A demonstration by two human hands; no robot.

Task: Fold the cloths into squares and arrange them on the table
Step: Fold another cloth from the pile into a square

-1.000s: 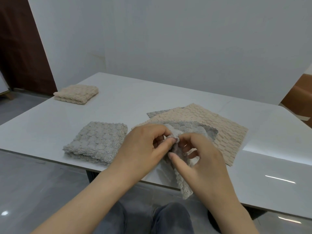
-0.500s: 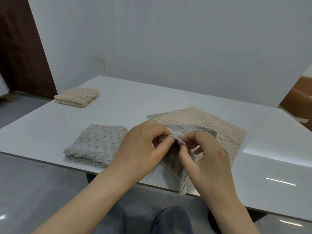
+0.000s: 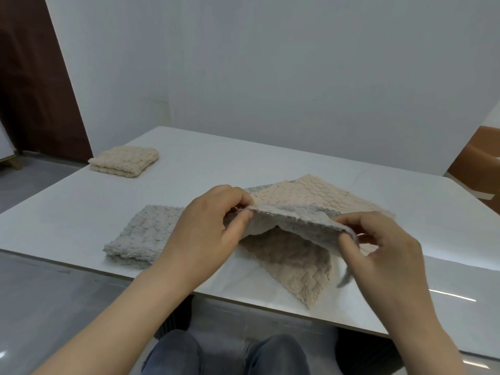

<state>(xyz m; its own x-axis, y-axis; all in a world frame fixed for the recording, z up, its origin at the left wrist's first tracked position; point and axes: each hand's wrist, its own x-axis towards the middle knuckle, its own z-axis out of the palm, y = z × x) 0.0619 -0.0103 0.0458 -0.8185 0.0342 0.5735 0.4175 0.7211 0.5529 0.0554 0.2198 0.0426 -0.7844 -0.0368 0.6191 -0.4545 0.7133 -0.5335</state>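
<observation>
Centrally, close to the near edge of the table (image 3: pixel 81 207), the grey cloth (image 3: pixel 295 223) was held raised above the surface, stretched between both hands. The left hand (image 3: pixel 208 228) pinched one upper corner between thumb and curled fingers. The right hand (image 3: pixel 378 255) pinched the opposite corner in the same way, with a grey tail hanging below that grip. The held edge ran roughly parallel to the table's near edge, and the cloth sagged open beneath it.

Under it lay an unfolded beige cloth (image 3: pixel 319 196), set diagonally, one corner reaching almost to the near edge and the opposite corner pointing toward the far edge. A grey strip (image 3: pixel 253 189) showed along its left side; whether it belonged to the held cloth could not be told.

A folded grey square (image 3: pixel 143 234) lay just left of the left hand, its front close to the near edge and its right side partly covered by the wrist. A folded beige square (image 3: pixel 124 161) sat at the far left corner, well apart from the rest.

Bare tabletop stretched between the two folded squares, along the far edge and across the right end.
</observation>
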